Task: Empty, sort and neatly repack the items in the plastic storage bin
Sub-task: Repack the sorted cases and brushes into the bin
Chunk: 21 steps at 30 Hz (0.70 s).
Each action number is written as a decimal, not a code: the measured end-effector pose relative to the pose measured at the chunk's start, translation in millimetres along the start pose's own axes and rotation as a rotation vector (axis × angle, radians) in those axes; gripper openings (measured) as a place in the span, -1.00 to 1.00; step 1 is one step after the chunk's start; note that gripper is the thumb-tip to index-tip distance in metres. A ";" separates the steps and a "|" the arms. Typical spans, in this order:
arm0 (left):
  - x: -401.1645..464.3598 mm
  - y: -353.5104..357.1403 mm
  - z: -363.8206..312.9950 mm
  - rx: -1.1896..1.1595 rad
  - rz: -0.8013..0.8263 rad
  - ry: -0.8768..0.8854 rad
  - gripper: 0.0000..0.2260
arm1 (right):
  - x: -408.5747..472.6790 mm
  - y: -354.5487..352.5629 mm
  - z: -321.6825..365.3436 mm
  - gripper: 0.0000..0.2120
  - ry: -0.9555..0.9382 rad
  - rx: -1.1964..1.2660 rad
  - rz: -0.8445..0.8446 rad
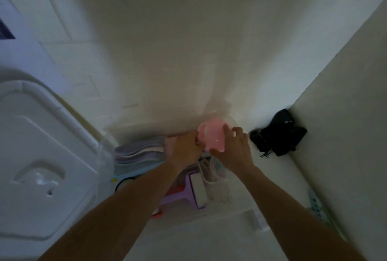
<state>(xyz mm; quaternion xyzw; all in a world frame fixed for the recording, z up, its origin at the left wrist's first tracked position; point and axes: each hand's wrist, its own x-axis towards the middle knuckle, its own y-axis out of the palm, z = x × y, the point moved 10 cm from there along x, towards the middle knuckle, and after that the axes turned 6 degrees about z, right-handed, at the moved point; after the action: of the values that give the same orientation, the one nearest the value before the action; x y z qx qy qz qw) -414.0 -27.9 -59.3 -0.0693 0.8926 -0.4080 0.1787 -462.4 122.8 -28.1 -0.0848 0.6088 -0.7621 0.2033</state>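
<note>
Here your 2 hands meet on the pink cup (212, 139) above the clear storage bin (109, 156), left hand (184, 148) pinching its handle, right hand (232, 149) spread around its side, likely for steadying.

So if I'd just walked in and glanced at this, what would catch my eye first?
Probably the pink plastic piece in the middle, the one bright thing in a dim, blurry view, held between the left hand and the right hand above the clear storage bin. Next, the big white lid filling the left side, and the black bundle in the corner on the right.
</note>
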 end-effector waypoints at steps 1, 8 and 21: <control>1.0 3.1 -1.6 0.011 -0.009 0.016 -0.76 | -0.3 -2.4 2.4 -0.09 -0.018 -0.045 -0.051; 8.9 15.2 -19.4 0.030 -0.056 0.174 -0.67 | 5.1 1.5 -5.5 -0.13 -0.048 -0.236 -0.039; -25.2 -3.0 -36.5 0.136 -0.141 0.190 -0.59 | -15.7 -29.8 -38.0 -0.28 -0.042 0.179 -0.037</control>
<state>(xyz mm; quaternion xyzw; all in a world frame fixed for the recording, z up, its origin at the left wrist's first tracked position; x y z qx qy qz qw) -404.4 2.6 -28.4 -0.0808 0.8688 -0.4837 0.0686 -468.6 168.4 -6.9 -0.0934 0.5321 -0.8152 0.2087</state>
